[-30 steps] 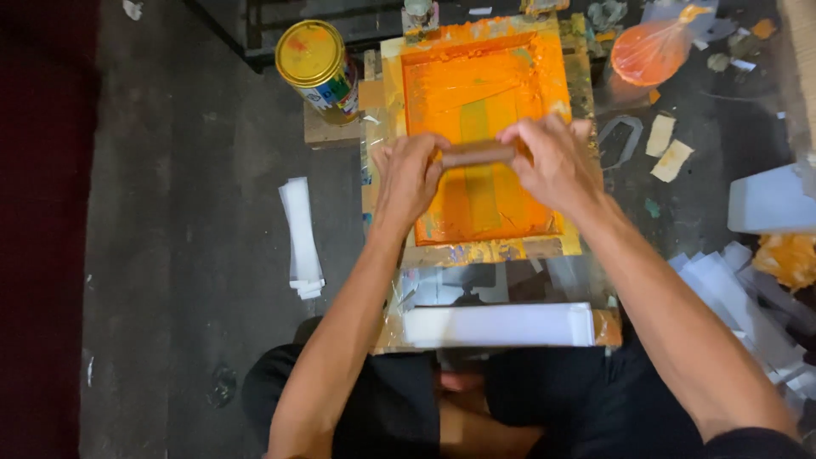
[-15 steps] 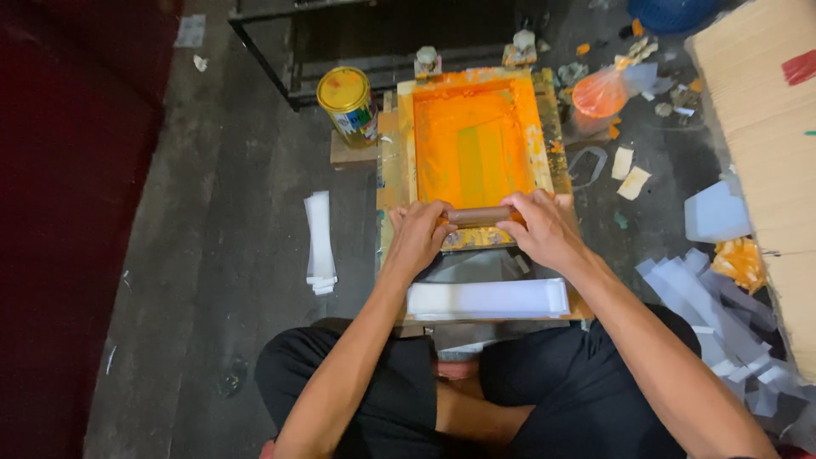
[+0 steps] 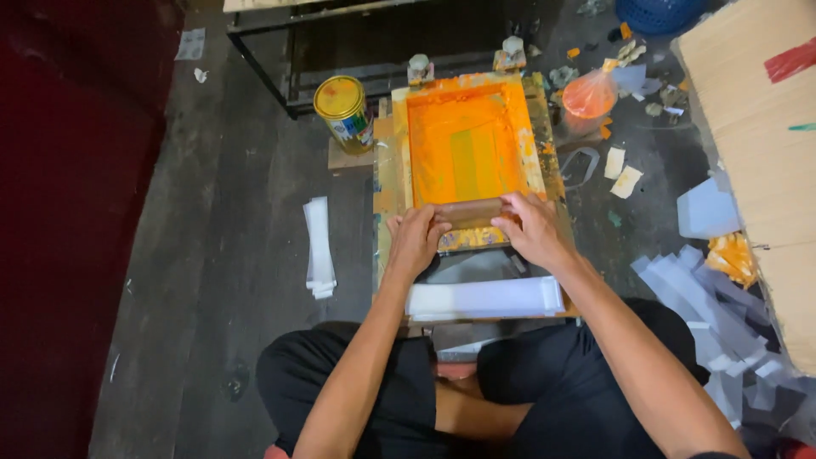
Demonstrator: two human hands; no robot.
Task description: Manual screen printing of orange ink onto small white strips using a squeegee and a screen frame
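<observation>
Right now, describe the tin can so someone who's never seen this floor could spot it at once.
Start at the orange printing frame on the dark floor, where the left hand and right hand grip a wooden bar. Look just beyond the frame's far left corner: the tin can stands upright there on a scrap of cardboard. It is the only round thing there, with a yellow lid.

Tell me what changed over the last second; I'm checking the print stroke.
Both hands, left hand and right hand, pulled the squeegee from mid-screen to the near edge of the orange screen frame, toward the person. Grip unchanged; paint can and white sheets stayed put.
</observation>
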